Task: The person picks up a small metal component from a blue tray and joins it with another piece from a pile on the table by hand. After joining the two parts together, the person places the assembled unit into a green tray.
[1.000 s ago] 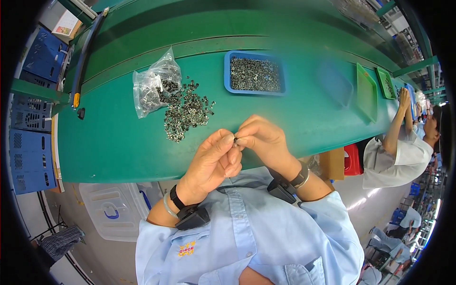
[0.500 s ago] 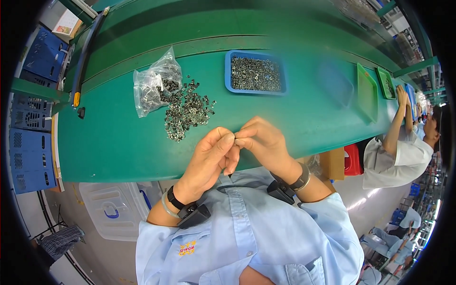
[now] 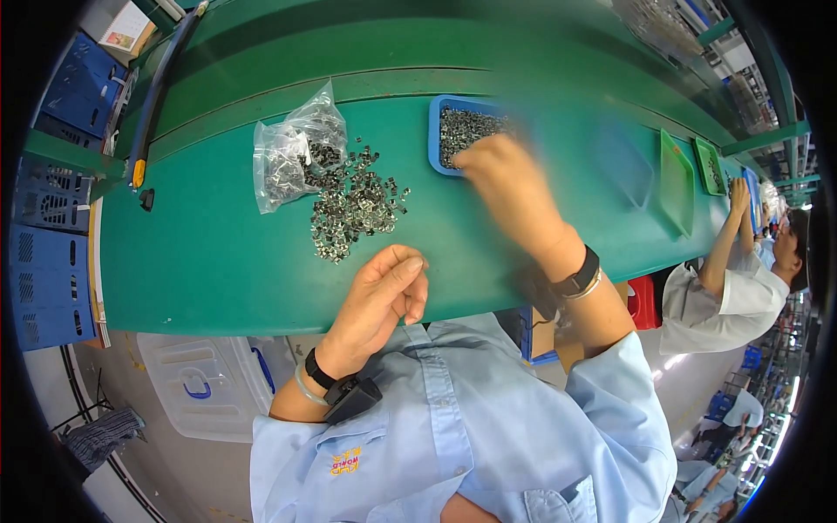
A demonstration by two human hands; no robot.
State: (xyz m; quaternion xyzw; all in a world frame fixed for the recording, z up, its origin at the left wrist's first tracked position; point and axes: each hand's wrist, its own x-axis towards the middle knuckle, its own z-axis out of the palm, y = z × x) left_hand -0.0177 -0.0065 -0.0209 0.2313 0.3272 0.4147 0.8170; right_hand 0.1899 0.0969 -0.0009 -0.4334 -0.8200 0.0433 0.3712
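My right hand (image 3: 510, 187) reaches over the near right part of a blue tray (image 3: 433, 139) full of small metal pieces. Its fingertips are drawn together at the tray's near edge; whether anything is between them is hidden. Near the table's front edge, my left hand (image 3: 384, 292) is held with curled fingers, thumb pressed against the index finger. Anything in that hand is too small or hidden to make out. Beyond it lies a loose pile of small black and silver metal clips (image 3: 353, 218), spilling beside a clear plastic bag (image 3: 283, 166) with more of them.
Green trays (image 3: 676, 183) stand at the right of the green table (image 3: 209, 270), near a co-worker (image 3: 719, 301) in a white top. Blue crates (image 3: 51, 283) are stacked at the left. A clear lidded box (image 3: 205, 379) sits below the table's front edge.
My hands were together at the fingertips. The right hand has moved away, forward and to the right, over the blue tray. My left hand has stayed nearly in place.
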